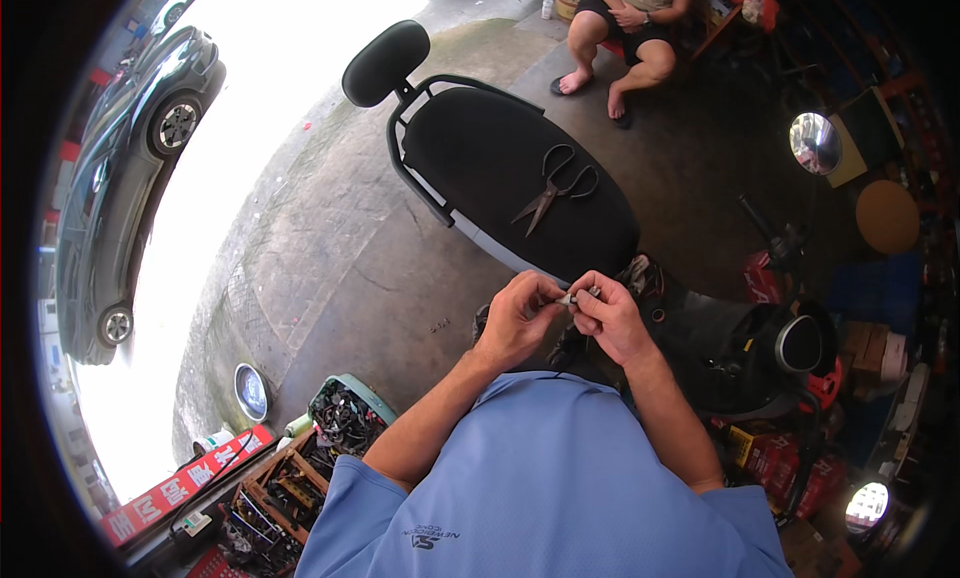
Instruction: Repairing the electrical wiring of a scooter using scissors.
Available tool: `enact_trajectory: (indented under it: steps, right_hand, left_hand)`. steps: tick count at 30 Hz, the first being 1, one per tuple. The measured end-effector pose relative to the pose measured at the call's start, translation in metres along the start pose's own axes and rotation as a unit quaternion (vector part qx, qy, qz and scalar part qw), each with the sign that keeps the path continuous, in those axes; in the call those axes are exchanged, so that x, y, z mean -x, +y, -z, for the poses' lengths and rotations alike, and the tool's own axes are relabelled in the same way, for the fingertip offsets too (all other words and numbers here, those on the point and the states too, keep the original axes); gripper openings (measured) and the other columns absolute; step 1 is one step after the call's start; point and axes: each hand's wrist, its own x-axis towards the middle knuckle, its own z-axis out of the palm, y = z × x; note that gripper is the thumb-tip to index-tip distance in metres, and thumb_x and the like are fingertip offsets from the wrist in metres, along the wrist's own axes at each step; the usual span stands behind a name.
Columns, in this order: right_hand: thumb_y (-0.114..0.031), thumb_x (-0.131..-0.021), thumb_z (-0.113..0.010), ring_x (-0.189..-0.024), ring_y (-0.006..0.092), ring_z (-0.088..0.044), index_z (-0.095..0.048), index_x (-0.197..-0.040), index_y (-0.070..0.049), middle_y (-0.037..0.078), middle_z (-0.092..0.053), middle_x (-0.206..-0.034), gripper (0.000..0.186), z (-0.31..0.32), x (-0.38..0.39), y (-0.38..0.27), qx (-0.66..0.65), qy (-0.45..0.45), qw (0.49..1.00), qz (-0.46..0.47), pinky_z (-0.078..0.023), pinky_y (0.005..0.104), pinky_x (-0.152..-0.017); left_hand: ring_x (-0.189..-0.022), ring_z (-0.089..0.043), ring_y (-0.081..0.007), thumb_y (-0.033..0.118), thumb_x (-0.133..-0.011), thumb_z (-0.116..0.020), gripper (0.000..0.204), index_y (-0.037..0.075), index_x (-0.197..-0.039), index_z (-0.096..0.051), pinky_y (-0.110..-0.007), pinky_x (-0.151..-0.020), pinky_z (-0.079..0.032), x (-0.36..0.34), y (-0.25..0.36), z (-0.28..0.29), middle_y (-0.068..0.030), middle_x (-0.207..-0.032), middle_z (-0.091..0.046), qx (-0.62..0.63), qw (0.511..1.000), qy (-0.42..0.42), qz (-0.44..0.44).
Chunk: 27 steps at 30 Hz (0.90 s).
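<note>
My left hand (522,313) and my right hand (612,320) meet in front of my chest, fingertips pinched together. Between them is a small pale cylindrical part (570,300), with a darker bit toward the right hand; it is too small to name. Both hands seem closed on it. Just beyond them stretches the black seat (480,158) of a scooter or motorbike, with a padded backrest (388,63) at its far left end. On the seat lies a pair of scissors (548,196), blades partly spread and pointing toward me.
A green tub of tangled parts (385,403) and a wooden tool tray (275,498) stand at lower left. A round headlamp (252,392) rests on the floor. Handlebar and mirror (816,143) rise at right. A seated person (630,18) is at the back; a car (130,198) stands outside.
</note>
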Motion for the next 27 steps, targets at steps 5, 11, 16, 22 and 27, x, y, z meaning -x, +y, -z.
enact_trajectory:
  steps: [5, 11, 16, 22, 27]
  right_hand:
    - [-0.004, -0.093, -0.053, -0.054, 0.0049, -0.041, -0.054, -0.097, -0.002, 0.004, -0.056, -0.077, 0.005, -0.004, 0.004, -0.004, 0.009, 0.004, 1.000, -0.003, -0.030, 0.0197, -0.048]
    - [-0.002, -0.090, -0.056, -0.057, 0.0032, -0.040, -0.054, -0.099, -0.002, 0.000, -0.052, -0.075, 0.009, -0.005, 0.005, -0.005, 0.080, -0.008, 0.997, 0.020, -0.030, 0.0182, -0.049]
    - [-0.002, -0.089, -0.056, -0.057, 0.0020, -0.040, -0.054, -0.099, -0.003, -0.002, -0.051, -0.075, 0.010, -0.007, 0.006, -0.006, 0.117, -0.010, 0.993, 0.028, -0.029, 0.0173, -0.048]
    - [-0.003, -0.089, -0.056, -0.058, 0.0019, -0.040, -0.054, -0.099, -0.003, -0.002, -0.050, -0.075, 0.010, -0.012, 0.008, -0.009, 0.136, -0.010, 0.990, 0.033, -0.029, 0.0171, -0.048]
    - [-0.004, -0.089, -0.056, -0.058, 0.0021, -0.042, -0.054, -0.097, -0.004, -0.002, -0.051, -0.075, 0.008, -0.008, 0.007, -0.005, 0.160, -0.002, 0.987, 0.034, -0.030, 0.0167, -0.049]
  left_hand:
    - [-0.077, -0.057, -0.0141, -0.007, -0.078, -0.066, 0.015, 0.003, -0.088, -0.059, -0.026, -0.065, -0.045, -0.001, -0.001, -0.001, -0.0061, -0.089, -0.060, 0.005, 1.000, 0.000, -0.018]
    - [-0.080, -0.057, -0.0158, -0.008, -0.077, -0.065, 0.015, 0.002, -0.085, -0.059, -0.028, -0.069, -0.045, -0.002, -0.004, -0.001, -0.0071, -0.090, -0.060, 0.015, 0.999, 0.000, -0.030]
    - [-0.081, -0.057, -0.0169, -0.008, -0.078, -0.065, 0.014, 0.002, -0.083, -0.058, -0.028, -0.071, -0.046, -0.001, -0.005, -0.001, -0.0082, -0.091, -0.060, 0.019, 0.999, 0.004, -0.038]
    - [-0.081, -0.058, -0.0168, -0.008, -0.079, -0.065, 0.013, 0.002, -0.084, -0.058, -0.028, -0.071, -0.047, 0.001, -0.007, -0.002, -0.0083, -0.092, -0.060, 0.005, 0.999, 0.005, -0.049]
    - [-0.080, -0.058, -0.0161, -0.008, -0.079, -0.065, 0.012, 0.001, -0.084, -0.059, -0.027, -0.069, -0.047, 0.002, -0.007, -0.001, -0.0080, -0.092, -0.060, -0.009, 0.999, -0.004, -0.052]
